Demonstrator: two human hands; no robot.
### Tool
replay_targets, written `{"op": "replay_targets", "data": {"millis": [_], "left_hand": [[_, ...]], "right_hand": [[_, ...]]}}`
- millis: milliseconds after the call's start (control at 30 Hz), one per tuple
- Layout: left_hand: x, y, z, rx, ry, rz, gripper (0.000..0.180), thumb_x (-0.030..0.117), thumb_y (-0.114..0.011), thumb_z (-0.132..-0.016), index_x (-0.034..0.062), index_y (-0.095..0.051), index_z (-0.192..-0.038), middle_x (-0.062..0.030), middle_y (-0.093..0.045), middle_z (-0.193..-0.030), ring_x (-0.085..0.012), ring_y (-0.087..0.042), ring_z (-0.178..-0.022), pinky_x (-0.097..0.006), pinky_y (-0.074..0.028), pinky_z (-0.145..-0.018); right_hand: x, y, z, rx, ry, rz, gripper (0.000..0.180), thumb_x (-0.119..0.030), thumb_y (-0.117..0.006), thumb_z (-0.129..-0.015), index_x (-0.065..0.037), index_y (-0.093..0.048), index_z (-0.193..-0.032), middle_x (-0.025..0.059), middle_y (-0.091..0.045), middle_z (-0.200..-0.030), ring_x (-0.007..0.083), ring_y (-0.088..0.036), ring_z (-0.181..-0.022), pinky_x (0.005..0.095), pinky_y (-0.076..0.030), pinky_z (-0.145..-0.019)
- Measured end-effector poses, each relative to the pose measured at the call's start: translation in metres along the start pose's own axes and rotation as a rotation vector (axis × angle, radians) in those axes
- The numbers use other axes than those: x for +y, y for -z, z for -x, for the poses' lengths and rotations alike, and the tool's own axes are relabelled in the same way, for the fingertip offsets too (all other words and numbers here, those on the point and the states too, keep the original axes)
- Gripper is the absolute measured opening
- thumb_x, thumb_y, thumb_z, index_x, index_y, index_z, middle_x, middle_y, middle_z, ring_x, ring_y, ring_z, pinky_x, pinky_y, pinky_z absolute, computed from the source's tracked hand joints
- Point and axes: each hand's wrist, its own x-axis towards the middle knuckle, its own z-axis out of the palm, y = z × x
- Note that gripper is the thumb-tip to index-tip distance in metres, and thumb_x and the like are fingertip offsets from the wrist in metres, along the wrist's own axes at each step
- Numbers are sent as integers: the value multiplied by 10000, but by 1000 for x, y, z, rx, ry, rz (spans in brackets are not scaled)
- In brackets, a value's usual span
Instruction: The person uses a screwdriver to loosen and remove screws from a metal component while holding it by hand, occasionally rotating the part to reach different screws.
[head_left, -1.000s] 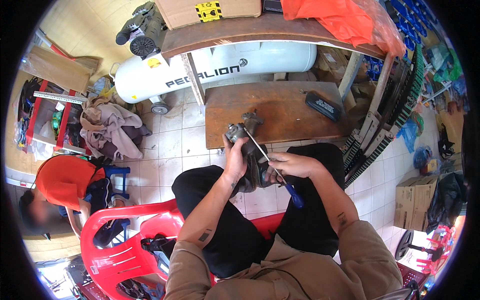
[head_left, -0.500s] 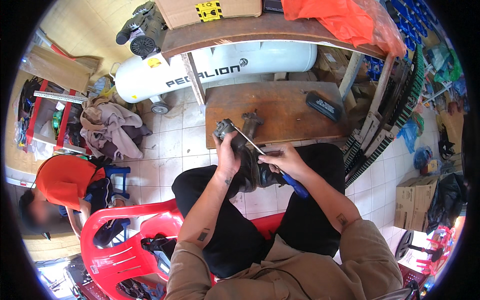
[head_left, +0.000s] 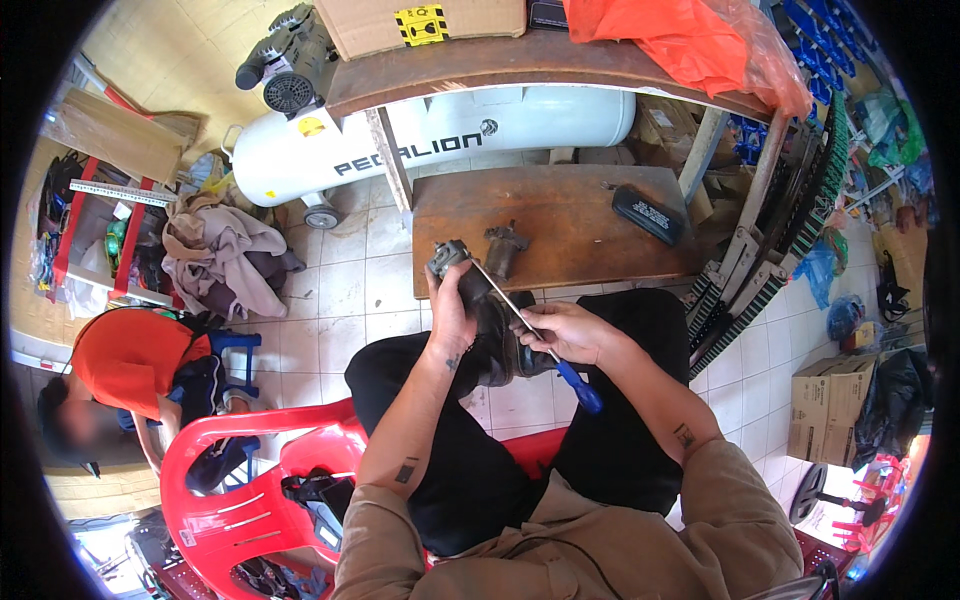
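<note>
A dark cylindrical metal part [head_left: 448,258], like a small motor, is gripped by my left hand [head_left: 453,318], above the gap between my knees. My right hand [head_left: 562,331] is closed round the shaft of a long screwdriver [head_left: 579,388], whose blue handle hangs below the hand. The blade slants up and left, its tip at the edge of the metal part; whether it sits in a screw is too small to tell. Just beyond my hands, a second metal part [head_left: 503,246] of similar look lies on a low brown wooden board [head_left: 570,262].
A black case [head_left: 647,213] lies on the board's right side. Behind stands a white air tank [head_left: 430,130] under a wooden shelf [head_left: 540,62]. Left, a person in orange [head_left: 140,360] bends forward beside a red plastic chair [head_left: 230,450]. Cartons [head_left: 828,408] stand at right.
My right hand has shifted slightly, and the screwdriver's handle has swung a little down and left. The left hand still holds the metal part in nearly the same place.
</note>
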Motion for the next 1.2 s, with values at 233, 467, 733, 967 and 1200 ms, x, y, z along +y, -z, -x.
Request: {"op": "replay_targets", "data": {"millis": [233, 467, 733, 967, 1200], "left_hand": [[6, -13, 10, 25, -50, -52, 355, 130, -612, -851, 161, -430, -1154, -69, -545, -1023, -210, -574, -918, -389, -521, -780], [6, -12, 8, 66, -94, -76, 268, 157, -572, -856, 116, -517, -1115, -58, -607, -972, -192, -615, -886, -335, -517, -795], [9, -9, 6, 44, -84, -16, 324, 106, -580, -845, 145, -455, -1142, -70, -552, -1014, -197, -578, -903, -359, -520, -772], [11, -2, 0, 96, -118, -77, 250, 208, -568, -859, 122, -545, -1093, -49, -614, -982, -182, -609, -893, -328, -499, -785], [5, 18, -14, 76, -73, -20, 324, 142, -575, -841, 120, -503, -1156, -52, -580, -1027, -186, -595, -906, -329, -512, -786]], "right_hand": [[-2, -18, 10, 150, 4, 238, 215, -215, -499, -1027, -52, -615, -1105, 66, -611, -935, 110, -485, -617, 234, -343, -504], [6, 6, -2, 7, 13, 179, 259, -182, -446, -1043, 9, -605, -1115, 100, -638, -996, 122, -483, -695, 232, -389, -594], [8, -12, 3, 191, 145, 505, 256, -238, -491, -1033, -10, -601, -993, 104, -685, -906, 120, -557, -574, 276, -450, -529], [6, -10, -4, 155, 58, 303, 337, -267, -439, -1057, 1, -643, -1041, 49, -582, -792, 64, -392, -615, 219, -328, -531], [17, 2, -11, 124, 115, 502, 294, -260, -525, -1022, 1, -654, -987, 62, -685, -907, 89, -564, -706, 240, -392, -540]]}}
